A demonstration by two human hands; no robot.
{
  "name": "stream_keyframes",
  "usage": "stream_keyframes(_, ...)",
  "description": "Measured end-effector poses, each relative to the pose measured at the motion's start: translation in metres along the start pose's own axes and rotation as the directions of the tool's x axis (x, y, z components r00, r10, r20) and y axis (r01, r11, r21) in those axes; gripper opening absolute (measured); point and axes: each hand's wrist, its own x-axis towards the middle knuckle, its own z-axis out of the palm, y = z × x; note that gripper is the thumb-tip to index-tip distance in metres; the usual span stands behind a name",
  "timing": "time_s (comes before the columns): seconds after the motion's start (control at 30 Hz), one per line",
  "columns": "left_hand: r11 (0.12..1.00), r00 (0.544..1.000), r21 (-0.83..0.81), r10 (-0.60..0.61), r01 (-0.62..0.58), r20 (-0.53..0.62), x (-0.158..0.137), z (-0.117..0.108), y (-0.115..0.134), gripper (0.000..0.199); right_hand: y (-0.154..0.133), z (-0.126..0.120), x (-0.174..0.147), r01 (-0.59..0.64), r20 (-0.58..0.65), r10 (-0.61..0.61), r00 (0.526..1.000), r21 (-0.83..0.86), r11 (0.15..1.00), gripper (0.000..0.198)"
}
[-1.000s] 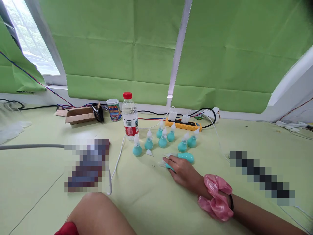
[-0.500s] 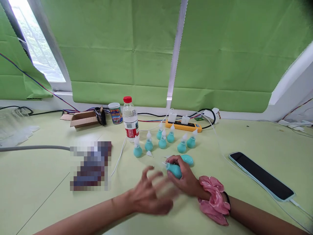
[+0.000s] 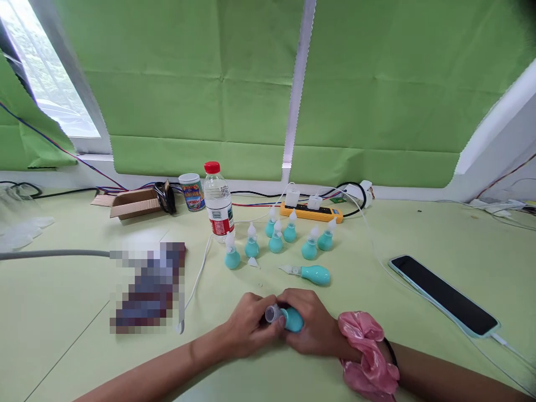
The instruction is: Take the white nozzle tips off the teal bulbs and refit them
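My right hand (image 3: 314, 324) is wrapped round the teal bulb (image 3: 293, 320) of a nasal aspirator. At the bulb's mouth, my left hand (image 3: 249, 329) pinches a clear hollow connector (image 3: 272, 314), its open end facing left and toward me. Whether connector and bulb are fully joined is hidden by the fingers. Just beyond my hands, another teal nasal aspirator (image 3: 315, 274) lies on its side, its clear tip pointing left. Several more aspirators (image 3: 275, 243) stand upright behind it, clear tips up. A small whitish cone-shaped piece (image 3: 252, 262) lies near the left ones.
On the pale green table (image 3: 218, 365) stands a red-capped water bottle (image 3: 220, 209), with a can (image 3: 192, 192) and an open cardboard box (image 3: 136, 204) farther left. A yellow power strip (image 3: 312, 213) lies behind the aspirators. At right is a phone (image 3: 444, 293) on a cable.
My left hand has moved right to meet my right hand and now grips the clear connector at the bulb. My right hand has drawn slightly nearer me, uncovering the lying aspirator.
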Motion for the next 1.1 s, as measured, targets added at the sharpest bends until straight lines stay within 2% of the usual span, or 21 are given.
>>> stream_keyframes(0.07, 0.999, 1.0, 0.019, -0.025, 0.026, -0.014, -0.001, 0.0, 0.001, 0.029, 0.0, 0.001, -0.001, 0.024, 0.09, -0.018, 0.996, -0.066, 0.998, 0.004)
stream_keyframes(0.17, 0.997, 0.997, -0.013, -0.07, 0.07, 0.017, -0.001, -0.002, 0.004, 0.03, 0.002, 0.002, -0.001, 0.066, 0.213, -0.045, 0.976, -0.092, 0.994, 0.007)
stream_keyframes(0.27, 0.992, 0.993, -0.06, -0.108, 0.111, 0.047, 0.0, -0.004, 0.008, 0.03, 0.004, 0.001, 0.0, 0.091, 0.266, -0.071, 0.961, -0.064, 0.994, 0.011)
stream_keyframes(0.43, 0.957, 0.988, -0.25, -0.133, 0.148, 0.075, 0.002, -0.005, 0.01, 0.027, 0.001, -0.003, 0.0, 0.13, 0.246, -0.119, 0.962, -0.027, 0.991, 0.023)
stream_keyframes(0.6, 0.848, 0.977, -0.486, -0.187, 0.213, 0.102, 0.003, 0.003, 0.006, 0.027, -0.001, -0.006, 0.003, 0.167, 0.206, -0.152, 0.967, -0.057, 0.984, 0.023)
stream_keyframes(0.7, 0.817, 0.961, -0.517, -0.275, 0.254, 0.039, 0.005, 0.006, 0.0, 0.032, 0.001, -0.008, 0.005, 0.261, 0.181, -0.244, 0.953, -0.078, 0.962, 0.019)
stream_keyframes(0.77, 0.831, 0.946, -0.498, -0.319, 0.249, -0.06, 0.006, 0.001, -0.005, 0.034, 0.004, -0.011, 0.006, 0.214, 0.132, -0.207, 0.969, -0.041, 0.976, 0.016)
stream_keyframes(0.83, 0.876, 0.927, -0.433, -0.321, 0.213, -0.192, 0.007, -0.007, -0.009, 0.033, 0.006, -0.014, 0.006, 0.081, 0.064, -0.083, 0.995, 0.031, 0.996, 0.016)
stream_keyframes(0.87, 0.923, 0.924, -0.341, -0.277, 0.179, -0.264, 0.007, -0.011, -0.011, 0.031, 0.007, -0.015, 0.006, 0.028, 0.037, -0.03, 0.999, 0.061, 0.998, 0.016)
stream_keyframes(0.93, 0.997, 0.938, -0.015, -0.082, 0.082, -0.336, 0.008, -0.018, -0.015, 0.019, 0.009, -0.016, 0.007, -0.023, 0.025, 0.021, 0.999, 0.085, 0.996, 0.017)
stream_keyframes(0.97, 0.983, 0.947, 0.181, 0.029, 0.031, -0.32, 0.008, -0.02, -0.017, 0.013, 0.009, -0.016, 0.008, -0.033, 0.034, 0.03, 0.999, 0.078, 0.996, 0.017)
stream_keyframes(1.0, 0.934, 0.954, 0.357, 0.115, -0.009, -0.278, 0.009, -0.021, -0.02, 0.013, 0.009, -0.016, 0.008, -0.041, 0.047, 0.038, 0.998, 0.057, 0.998, 0.018)
stream_keyframes(1.03, 0.872, 0.958, 0.489, 0.161, -0.027, -0.236, 0.009, -0.021, -0.022, 0.017, 0.009, -0.015, 0.009, -0.053, 0.06, 0.051, 0.997, 0.022, 0.998, 0.018)
stream_keyframes(1.1, 0.797, 0.966, 0.604, 0.151, 0.007, -0.21, 0.01, -0.018, -0.025, 0.023, 0.01, -0.014, 0.011, -0.071, 0.074, 0.076, 0.994, -0.069, 0.995, 0.019)
